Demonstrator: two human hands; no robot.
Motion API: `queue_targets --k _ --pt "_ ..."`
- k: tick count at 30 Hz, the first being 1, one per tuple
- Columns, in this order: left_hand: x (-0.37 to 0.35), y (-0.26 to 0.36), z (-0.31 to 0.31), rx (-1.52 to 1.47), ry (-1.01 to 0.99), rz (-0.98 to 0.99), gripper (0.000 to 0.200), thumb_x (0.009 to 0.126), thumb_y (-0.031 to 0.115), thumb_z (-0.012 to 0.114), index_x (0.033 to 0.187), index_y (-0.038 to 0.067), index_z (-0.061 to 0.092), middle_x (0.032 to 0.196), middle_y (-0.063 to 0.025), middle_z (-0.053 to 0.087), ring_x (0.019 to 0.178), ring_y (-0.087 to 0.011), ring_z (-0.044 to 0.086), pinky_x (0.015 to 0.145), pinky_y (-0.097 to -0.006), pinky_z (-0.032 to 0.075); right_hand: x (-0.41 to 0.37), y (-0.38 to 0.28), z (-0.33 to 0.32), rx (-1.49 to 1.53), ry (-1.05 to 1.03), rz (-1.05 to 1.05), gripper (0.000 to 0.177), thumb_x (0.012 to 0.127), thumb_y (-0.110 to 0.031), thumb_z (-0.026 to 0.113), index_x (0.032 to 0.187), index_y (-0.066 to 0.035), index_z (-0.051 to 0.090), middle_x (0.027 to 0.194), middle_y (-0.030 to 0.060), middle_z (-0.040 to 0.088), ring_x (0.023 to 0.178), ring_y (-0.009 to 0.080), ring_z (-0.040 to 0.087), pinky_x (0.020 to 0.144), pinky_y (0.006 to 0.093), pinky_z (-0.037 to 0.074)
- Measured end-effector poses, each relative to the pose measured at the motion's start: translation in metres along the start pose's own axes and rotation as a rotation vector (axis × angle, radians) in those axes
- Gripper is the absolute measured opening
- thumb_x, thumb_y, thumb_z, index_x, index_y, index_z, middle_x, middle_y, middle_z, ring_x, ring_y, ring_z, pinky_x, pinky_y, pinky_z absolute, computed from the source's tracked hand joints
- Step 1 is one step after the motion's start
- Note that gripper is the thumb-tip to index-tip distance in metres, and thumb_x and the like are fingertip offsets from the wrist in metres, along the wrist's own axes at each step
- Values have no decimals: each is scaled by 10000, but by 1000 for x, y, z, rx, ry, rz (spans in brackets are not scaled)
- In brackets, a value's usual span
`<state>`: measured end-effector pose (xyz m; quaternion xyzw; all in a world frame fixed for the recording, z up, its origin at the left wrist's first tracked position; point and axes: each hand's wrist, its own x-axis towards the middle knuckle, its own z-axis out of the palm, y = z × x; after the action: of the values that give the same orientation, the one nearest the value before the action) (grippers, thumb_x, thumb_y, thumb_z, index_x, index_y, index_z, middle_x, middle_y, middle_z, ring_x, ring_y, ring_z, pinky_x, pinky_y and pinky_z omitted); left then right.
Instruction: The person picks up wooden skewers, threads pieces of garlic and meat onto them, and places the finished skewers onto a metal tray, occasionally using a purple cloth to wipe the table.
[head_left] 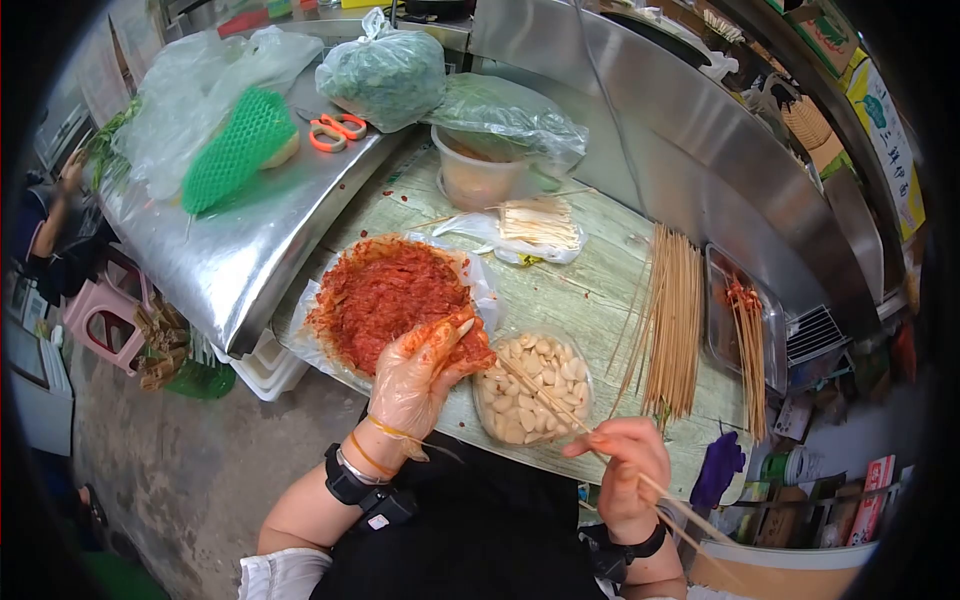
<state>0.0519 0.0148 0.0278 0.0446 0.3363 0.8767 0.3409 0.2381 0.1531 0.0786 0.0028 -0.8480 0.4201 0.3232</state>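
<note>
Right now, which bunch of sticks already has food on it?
The sticks in the metal tray on the far right: red meat is on their top ends. The bigger pile beside them on the table is bare.

The left hand [425,375] wears a thin, see-through plastic glove [398,392]. The glove is wet and red at the fingers [452,345]. Thin orange and yellow bands [385,432] go round the wrist over the end of the glove. Below them sit a silver bangle [352,468] and a wide black strap [350,487] with a small box and a white tag [378,522]. A white sleeve [283,577] is bunched at the elbow. The right hand [628,475] is bare, with a black band [636,550] on its wrist. The top [480,545] is black.
</note>
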Motion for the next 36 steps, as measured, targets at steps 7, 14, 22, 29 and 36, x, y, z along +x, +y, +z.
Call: queue_targets --k 7,14,22,29,36 --pt "-2 -6 0 -33 -24 0 301 907 102 556 1162 -56 530 1125 -140 586 1020 -227 587 881 -364 508 3 -2 6 0 60 29 362 966 -305 425 917 -9 627 848 122 616 704 222 629 629 296 503" --pt "-5 -8 1 -59 -29 -6 283 920 74 520 1164 -70 522 1125 -145 587 1018 -231 597 866 -335 514 11 -5 10 -202 -39 -96 358 977 -347 391 909 -43 569 816 124 597 667 205 604 586 290 491" --pt "-6 -19 -6 343 -66 199 374 789 -18 621 1159 -23 566 1097 -141 621 975 -231 621 866 -297 495 12 1 18 -206 -41 -125 335 981 -326 381 911 -50 558 830 112 608 694 206 620 592 296 507" --pt "-4 -22 -8 322 -52 181 326 816 -1 605 1140 -28 572 1092 -139 628 961 -220 624 836 -301 502 15 7 20 -204 -2 -160 314 975 -292 392 887 -51 573 819 113 638 681 220 618 587 301 507" --pt "0 -18 -10 24 -63 31 246 920 110 531 1101 -55 553 1062 -142 618 959 -238 619 815 -354 525 24 19 24 -172 -12 -170 301 956 -244 433 851 -37 623 862 121 656 682 240 625 595 305 513"
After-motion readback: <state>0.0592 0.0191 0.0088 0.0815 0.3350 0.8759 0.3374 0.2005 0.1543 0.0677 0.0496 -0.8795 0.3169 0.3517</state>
